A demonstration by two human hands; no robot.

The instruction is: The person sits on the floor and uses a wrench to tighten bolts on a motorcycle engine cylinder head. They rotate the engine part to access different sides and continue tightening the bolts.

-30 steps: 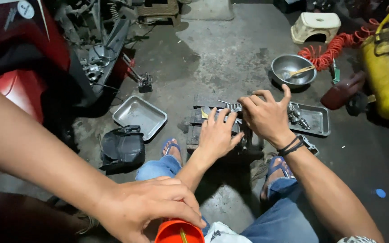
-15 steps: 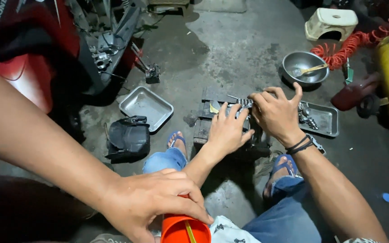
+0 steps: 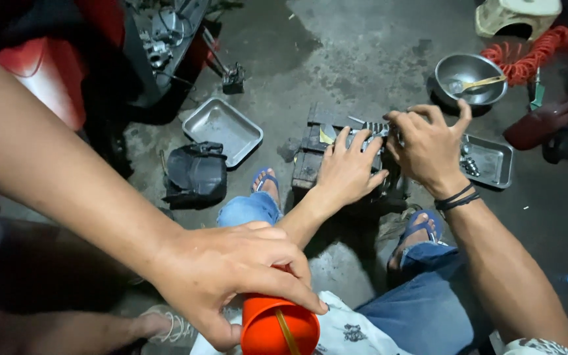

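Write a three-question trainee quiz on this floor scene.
1. True or false: a spoon lies in the round metal bowl.
2. Which colour is the cup gripped by the co-worker's hand? A blue, B orange, C green.
3. Which of the person's own hands has dark wristbands behind it?
Key: 1 true; 2 B; 3 the right hand.

Glossy orange plastic cup [image 3: 279,327], shiny metal bowl [image 3: 469,79], rough concrete floor [image 3: 356,52].
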